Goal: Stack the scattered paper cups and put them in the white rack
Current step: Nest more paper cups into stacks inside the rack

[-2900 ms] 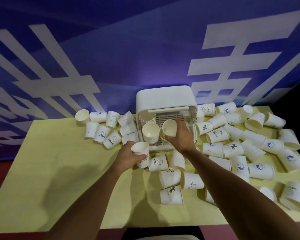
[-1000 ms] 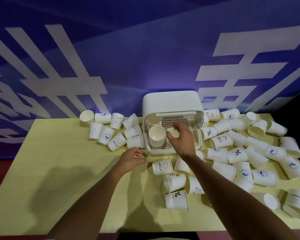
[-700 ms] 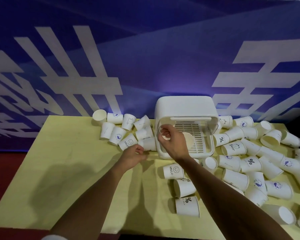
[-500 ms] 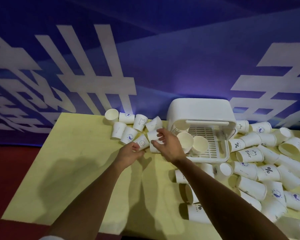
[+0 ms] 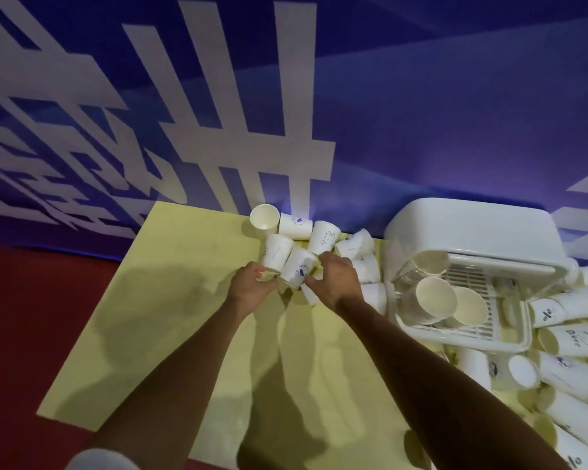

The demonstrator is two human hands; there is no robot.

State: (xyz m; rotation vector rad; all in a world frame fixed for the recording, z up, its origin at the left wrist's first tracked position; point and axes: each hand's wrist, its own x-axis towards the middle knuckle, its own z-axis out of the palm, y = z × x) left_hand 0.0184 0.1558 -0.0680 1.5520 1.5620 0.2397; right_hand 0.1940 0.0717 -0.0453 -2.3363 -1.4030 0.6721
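You are curling your right hand [image 5: 336, 283] round a tilted cup [image 5: 297, 271], forefinger over it and thumb under. Your left hand [image 5: 252, 286] is bending its fingers at that cup's near edge; whether it is gripping, I cannot tell. Loose cups [image 5: 323, 235] are lying just beyond both hands on the table [image 5: 184, 317]. The white rack [image 5: 472, 232] is sitting right of your right hand, with stacked cups [image 5: 435, 296] lying in it.

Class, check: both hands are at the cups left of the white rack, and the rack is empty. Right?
No: the head view shows stacked cups in the white rack. The left hand and right hand are at the loose cups left of it.
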